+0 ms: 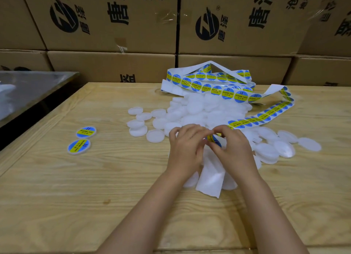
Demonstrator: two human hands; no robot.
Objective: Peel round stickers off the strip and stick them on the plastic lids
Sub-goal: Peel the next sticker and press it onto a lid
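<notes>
Middle of the tabletop (98, 187), just in front of the lids (197, 109): my left hand (185, 149) pinches the floppy strip (209, 175), my right hand (234, 152) nips the thin, light, tacky sticker (213, 139) at its rim, probably creases easily

Curled fingers (221, 128) cover most of 1 sticker (213, 139).

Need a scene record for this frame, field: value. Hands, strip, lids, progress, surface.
left: left hand holds the white sticker strip
right: right hand pinches a round blue-and-yellow sticker on the strip
peeled end: bare white backing, lying toward the person
plain lids: pile of translucent white round plastic lids, beyond the hands
done: two labelled lids, left, apart from the pile
surface: light wooden table
background: brown cardboard boxes
</notes>
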